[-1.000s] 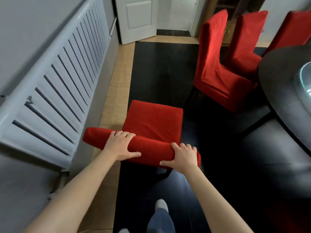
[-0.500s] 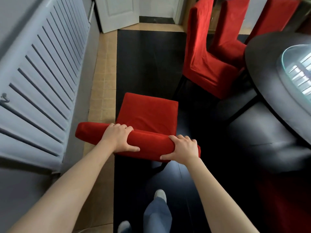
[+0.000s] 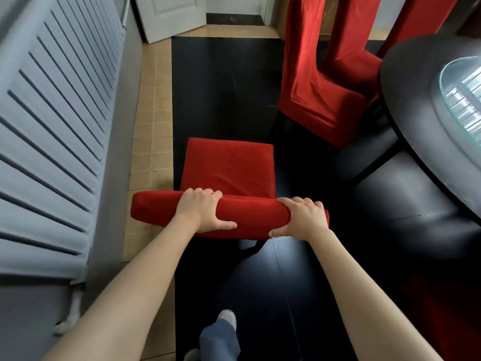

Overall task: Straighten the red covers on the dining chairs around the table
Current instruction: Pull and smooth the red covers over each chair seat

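A red-covered dining chair (image 3: 229, 168) stands right below me, its seat facing away and the top of its backrest (image 3: 156, 209) nearest me. My left hand (image 3: 205, 211) grips the top of the backrest near its middle, fingers over the far side and thumb on the near side. My right hand (image 3: 302, 220) grips the backrest's right end the same way. Another red-covered chair (image 3: 312, 95) stands ahead on the right beside the dark round table (image 3: 406, 105), with two more red chair backs (image 3: 348, 37) behind it.
A grey slatted radiator cover (image 3: 52, 126) runs along the left wall. A white door (image 3: 171, 14) stands open at the far end. The table carries a glass turntable (image 3: 463, 92). My foot (image 3: 226, 319) is on the black floor below the chair.
The chair and both hands have shifted right and slightly forward, the backrest turning more level in view. Both hands keep their grip on the backrest top.
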A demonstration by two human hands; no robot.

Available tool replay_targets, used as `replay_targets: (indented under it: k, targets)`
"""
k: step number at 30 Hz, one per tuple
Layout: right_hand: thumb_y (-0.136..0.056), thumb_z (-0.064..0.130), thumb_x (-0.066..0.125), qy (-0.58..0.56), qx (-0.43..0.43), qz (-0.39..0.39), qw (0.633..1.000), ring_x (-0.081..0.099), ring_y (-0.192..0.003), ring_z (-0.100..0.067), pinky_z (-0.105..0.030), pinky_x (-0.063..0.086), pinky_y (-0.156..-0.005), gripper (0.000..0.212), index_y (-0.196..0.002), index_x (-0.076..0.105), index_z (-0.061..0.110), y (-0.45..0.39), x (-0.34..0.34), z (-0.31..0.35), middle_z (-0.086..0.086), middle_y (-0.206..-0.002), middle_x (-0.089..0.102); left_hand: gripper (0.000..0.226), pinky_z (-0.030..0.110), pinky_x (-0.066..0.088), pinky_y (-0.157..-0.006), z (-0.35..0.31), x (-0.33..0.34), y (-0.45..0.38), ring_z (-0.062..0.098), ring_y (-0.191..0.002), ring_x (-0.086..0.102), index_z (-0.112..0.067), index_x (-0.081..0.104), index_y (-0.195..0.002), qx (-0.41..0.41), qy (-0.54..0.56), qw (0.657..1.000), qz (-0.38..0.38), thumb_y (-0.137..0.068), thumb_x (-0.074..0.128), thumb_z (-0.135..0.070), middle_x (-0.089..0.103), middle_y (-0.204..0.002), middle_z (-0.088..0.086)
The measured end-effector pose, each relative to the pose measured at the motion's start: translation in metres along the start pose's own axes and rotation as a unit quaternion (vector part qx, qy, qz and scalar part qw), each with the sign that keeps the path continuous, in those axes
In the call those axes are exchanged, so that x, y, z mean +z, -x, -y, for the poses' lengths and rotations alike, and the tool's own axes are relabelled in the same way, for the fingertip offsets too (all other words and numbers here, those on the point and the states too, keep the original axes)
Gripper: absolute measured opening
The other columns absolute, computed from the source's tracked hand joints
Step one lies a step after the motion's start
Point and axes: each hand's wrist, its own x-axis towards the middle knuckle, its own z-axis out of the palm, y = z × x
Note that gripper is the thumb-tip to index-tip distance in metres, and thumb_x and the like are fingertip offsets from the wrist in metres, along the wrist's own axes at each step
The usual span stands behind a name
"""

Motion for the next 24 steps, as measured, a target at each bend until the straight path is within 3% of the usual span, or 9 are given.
replay_targets:
  k: [14,24]
  targets:
    - [-0.047,0.086,0.065,-0.012,0.017,0.015,1.000,0.046,-0.122,-0.024,-0.047,0.029,-0.103,0.102,-0.136,0.041,0.044,-0.096,-0.042,-0.039,0.007,-0.131,0.055,0.107,0.035,0.047,-0.083,0.005,-0.014,-0.100,0.022,-0.098,0.061,-0.025,0.053,-0.125,-0.024,0.017,0.999,0.011,-0.054,0.020,-0.098,0.064,-0.112,-0.002]
    - [-0.050,0.081,0.070,-0.023,0.044,0.025,0.998,0.046,-0.121,-0.026,-0.051,0.026,-0.107,0.093,-0.131,0.046,0.041,-0.101,-0.046,-0.035,0.005,-0.123,0.057,0.107,0.035,0.045,-0.081,0.010,-0.012,-0.110,0.020,-0.097,0.061,-0.027,0.054,-0.124,-0.013,0.026,1.000,0.002,-0.054,0.016,-0.099,0.065,-0.110,-0.003]
